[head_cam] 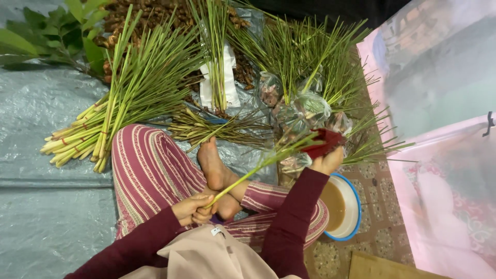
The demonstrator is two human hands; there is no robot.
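**Clear bags and one small tag**

A heap of clear plastic bags, crinkled and holding brownish and green contents, lies just beyond the right hand, among upright green stalks; one bag sits just left of that hand, close to the stalk's far end; a white wrapper, flat and oblong, binds a bundle of stalks well beyond the left hand, further from the person; a small white tag, squarish, sits on beige cloth just below the left hand, its marking too small to tell.
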